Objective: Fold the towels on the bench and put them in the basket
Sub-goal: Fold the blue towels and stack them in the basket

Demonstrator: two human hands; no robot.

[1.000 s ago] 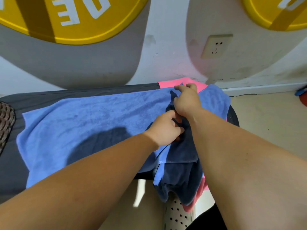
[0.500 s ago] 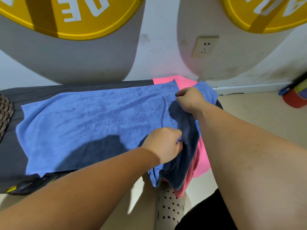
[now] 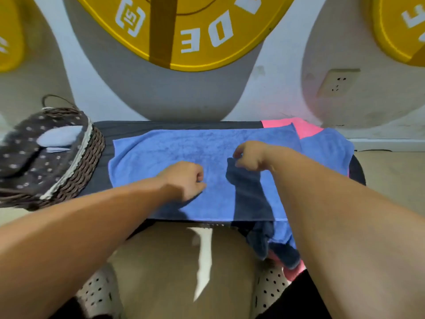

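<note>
Upper left of frame: wicker basket (image 3: 88,157) with a dark dotted liner. It stands at the end of the bench (image 3: 184,125), just beside the spread towel, presumably so each finished piece needs only a short reach. Contents: a pale blue cloth (image 3: 57,137) lying flat inside, probably a folded towel. Nothing else can be made out in it.

Centre: light-blue towel (image 3: 179,146), spread flat along the bench with its near edge at the front lip.

Left hand (image 3: 186,180) rests on this towel near its middle, fingers (image 3: 199,178) curled into a loose fist. Cannot tell whether cloth is pinched underneath. Judgement: it is pinning the layer down.

Right of centre: navy towel (image 3: 250,194), lying across the light-blue one and hanging off the front edge. Right hand (image 3: 250,157) pinches its upper corner, fingers together on the cloth. Judgement: this piece is being drawn out for folding.

Upper right: pink towel (image 3: 307,130) under a second blue towel (image 3: 326,153). Both are unfolded and not yet handled.
</note>
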